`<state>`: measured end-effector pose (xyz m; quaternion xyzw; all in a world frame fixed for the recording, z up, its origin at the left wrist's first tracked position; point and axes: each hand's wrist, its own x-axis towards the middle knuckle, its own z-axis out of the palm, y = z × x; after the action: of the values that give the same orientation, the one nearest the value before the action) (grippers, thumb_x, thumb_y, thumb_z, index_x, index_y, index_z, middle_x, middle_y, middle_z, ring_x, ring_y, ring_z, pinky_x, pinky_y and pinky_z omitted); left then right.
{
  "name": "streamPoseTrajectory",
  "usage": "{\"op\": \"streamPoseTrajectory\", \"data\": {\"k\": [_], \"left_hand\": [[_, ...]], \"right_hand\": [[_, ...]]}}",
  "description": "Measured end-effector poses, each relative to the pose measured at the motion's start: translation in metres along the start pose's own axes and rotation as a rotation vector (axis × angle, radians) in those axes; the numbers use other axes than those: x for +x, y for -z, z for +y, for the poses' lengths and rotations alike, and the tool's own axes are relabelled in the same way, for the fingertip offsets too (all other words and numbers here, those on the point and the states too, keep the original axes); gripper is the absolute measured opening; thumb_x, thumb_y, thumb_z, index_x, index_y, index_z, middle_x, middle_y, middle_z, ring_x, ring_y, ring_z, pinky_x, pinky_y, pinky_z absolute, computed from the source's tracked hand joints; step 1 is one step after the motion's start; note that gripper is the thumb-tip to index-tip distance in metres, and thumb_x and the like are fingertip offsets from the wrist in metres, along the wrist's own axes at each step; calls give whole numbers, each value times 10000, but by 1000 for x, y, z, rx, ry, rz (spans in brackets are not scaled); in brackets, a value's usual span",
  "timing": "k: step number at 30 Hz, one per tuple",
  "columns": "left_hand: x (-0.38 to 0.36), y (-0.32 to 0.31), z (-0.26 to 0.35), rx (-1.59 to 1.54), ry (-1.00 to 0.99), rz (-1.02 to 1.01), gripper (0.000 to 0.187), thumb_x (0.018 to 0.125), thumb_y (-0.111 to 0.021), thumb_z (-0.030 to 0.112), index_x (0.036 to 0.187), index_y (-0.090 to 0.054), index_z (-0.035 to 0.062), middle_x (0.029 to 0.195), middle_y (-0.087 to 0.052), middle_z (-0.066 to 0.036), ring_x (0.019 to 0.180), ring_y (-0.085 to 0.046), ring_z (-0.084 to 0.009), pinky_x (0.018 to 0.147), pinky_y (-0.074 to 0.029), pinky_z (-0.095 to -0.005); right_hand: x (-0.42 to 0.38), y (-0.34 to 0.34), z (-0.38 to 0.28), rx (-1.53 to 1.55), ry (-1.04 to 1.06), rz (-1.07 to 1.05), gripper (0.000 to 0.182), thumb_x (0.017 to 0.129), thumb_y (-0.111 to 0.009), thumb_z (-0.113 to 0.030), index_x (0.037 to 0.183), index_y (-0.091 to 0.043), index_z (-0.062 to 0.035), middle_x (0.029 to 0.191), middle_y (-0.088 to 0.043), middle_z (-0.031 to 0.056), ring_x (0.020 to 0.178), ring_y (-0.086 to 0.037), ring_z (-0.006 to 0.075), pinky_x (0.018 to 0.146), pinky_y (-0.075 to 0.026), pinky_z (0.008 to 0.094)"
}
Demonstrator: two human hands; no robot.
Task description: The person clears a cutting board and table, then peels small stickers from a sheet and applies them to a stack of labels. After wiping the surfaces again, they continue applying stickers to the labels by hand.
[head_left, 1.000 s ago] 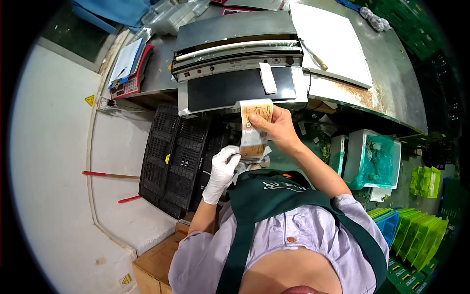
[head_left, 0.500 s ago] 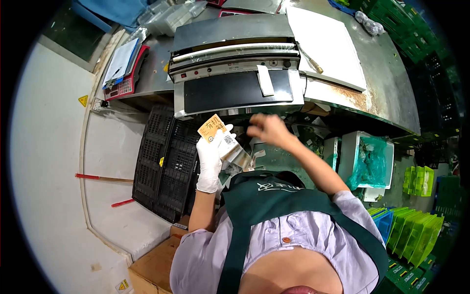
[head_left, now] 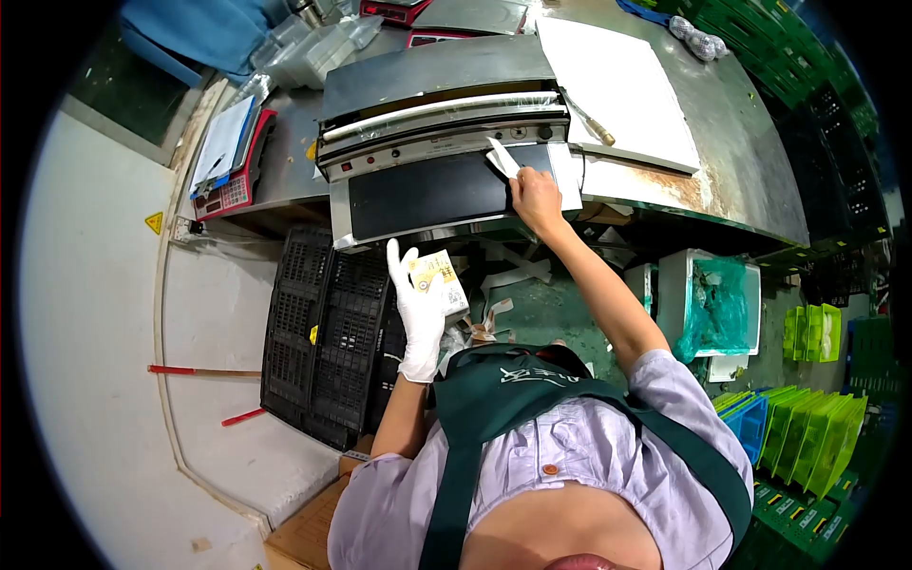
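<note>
My left hand (head_left: 418, 309), in a white glove, holds a yellow-and-white printed packet (head_left: 446, 280) with dark characters and a QR code on its face. One gloved finger stands up apart from it, close below the front edge of the film-wrapping machine (head_left: 437, 66). Bare and reaching forward, my right hand (head_left: 538, 199) pinches the lower end of a white folded strip (head_left: 503, 157). This strip is tilted up over the right part of the machine's black plate (head_left: 418, 195). A roll of film (head_left: 442, 116) lies across the machine behind the plate.
On the bench, a white board (head_left: 617, 90) with a brush-like tool (head_left: 598, 128) is right of the machine; a red scale (head_left: 237, 185) with a clipboard is left. Below stand black crates (head_left: 318, 332) and a foam box (head_left: 674, 304) with a green bag. Scraps litter the floor.
My right hand has gone forward from above the floor to the plate and taken hold of the white strip, lifting its far end. My left hand has lowered slightly and turned the packet.
</note>
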<state>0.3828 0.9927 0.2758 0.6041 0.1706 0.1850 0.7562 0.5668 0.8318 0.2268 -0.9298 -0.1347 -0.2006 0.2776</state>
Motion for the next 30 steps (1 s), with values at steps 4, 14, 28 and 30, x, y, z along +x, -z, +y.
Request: {"op": "streamPoseTrajectory", "data": {"k": [4,14,28,30], "left_hand": [[19,-6,-19,283,34,-164,235,789,-508,-46,988,-630,-12,1102,-575,-81,978,-546,-155,869,-409,-231],[19,-84,-12,213,180,-342,196,822,-592,99,956,-632,-39,862,-601,-39,761,-541,-85,669,-432,-210],[1,-134,-24,429,-49,-595,168,802,-601,99,888,-611,-45,753,-601,-12,666,-498,-49,625,-431,-213],[4,-135,-24,371,-16,-642,159,815,-601,115,846,-612,-41,725,-579,5,654,-483,-44,613,-419,-204]], "right_hand": [[-14,10,9,324,-159,27,147,810,-582,-149,792,-597,-4,687,-594,169,641,-582,298,584,-461,363],[-93,102,-17,365,25,135,108,763,-638,-77,867,-631,-45,694,-577,88,618,-549,218,537,-450,312],[-115,148,23,625,-400,-10,329,893,-488,-273,819,-566,38,662,-530,52,620,-464,117,573,-382,262],[-115,151,40,731,-457,-51,332,901,-477,-272,787,-555,30,649,-503,11,608,-414,91,554,-354,248]]}}
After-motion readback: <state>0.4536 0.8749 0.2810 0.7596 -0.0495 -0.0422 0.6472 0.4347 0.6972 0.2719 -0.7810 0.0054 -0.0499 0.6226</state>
